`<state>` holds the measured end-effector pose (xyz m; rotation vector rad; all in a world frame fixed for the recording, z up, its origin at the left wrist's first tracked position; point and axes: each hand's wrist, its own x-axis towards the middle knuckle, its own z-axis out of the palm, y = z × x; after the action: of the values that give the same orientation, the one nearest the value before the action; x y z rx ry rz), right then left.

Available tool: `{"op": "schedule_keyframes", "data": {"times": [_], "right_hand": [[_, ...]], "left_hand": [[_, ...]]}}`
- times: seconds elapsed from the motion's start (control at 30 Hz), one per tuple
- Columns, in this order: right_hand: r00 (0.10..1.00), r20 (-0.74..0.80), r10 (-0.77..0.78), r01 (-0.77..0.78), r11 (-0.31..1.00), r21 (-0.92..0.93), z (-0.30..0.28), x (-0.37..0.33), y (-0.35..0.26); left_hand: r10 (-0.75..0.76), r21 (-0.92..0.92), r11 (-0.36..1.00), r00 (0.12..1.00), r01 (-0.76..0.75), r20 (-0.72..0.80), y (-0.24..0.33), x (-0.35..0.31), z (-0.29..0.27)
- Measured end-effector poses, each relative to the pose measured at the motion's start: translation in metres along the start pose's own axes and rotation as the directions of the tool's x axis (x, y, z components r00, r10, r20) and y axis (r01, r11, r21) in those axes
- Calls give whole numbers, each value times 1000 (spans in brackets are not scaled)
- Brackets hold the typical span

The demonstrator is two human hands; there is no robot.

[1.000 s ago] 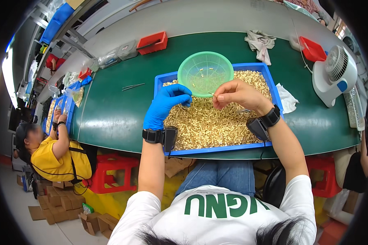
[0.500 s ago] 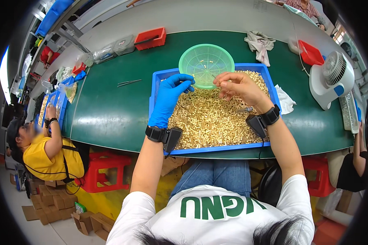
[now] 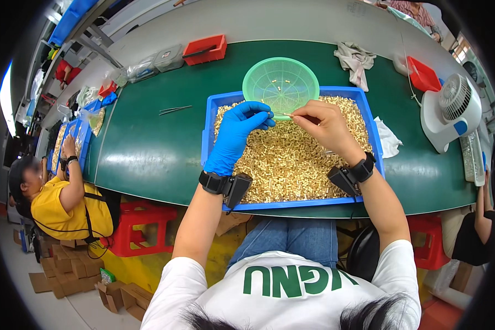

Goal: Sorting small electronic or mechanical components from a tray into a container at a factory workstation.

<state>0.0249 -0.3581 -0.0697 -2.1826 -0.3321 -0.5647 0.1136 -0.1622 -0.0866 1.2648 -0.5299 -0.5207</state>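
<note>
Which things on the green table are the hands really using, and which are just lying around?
In use:
left hand in a blue glove
right hand, bare
blue tray of small tan pieces
green basket

Lying about:
white fan
red box
crumpled cloth
tweezers

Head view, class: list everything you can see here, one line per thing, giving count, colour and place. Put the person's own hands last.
Tray: one, blue, on the table in front of the person.
Small parts: too many to count, pale gold, filling the tray.
Sieve bowl: one, green, on the tray's far edge, a few parts inside.
Table: one, green top.
Tweezers: one pair, dark, left of the tray.
Fan: one, white, far right.
Red bins: two, at the far edge.
Cloth: one, grey-white, beyond the tray.
Co-worker: one, yellow shirt, far left.
Left hand: blue glove, over the tray.
Right hand: bare, pinching something small; too small to tell what.
</note>
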Motion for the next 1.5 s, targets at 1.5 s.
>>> {"op": "schedule_keyframes", "data": {"times": [1.5], "right_hand": [[987,-145,-71,65,997,-47,0,-6,16]], "left_hand": [[214,208,959,972,-191,-96,-7,4,30]]}}
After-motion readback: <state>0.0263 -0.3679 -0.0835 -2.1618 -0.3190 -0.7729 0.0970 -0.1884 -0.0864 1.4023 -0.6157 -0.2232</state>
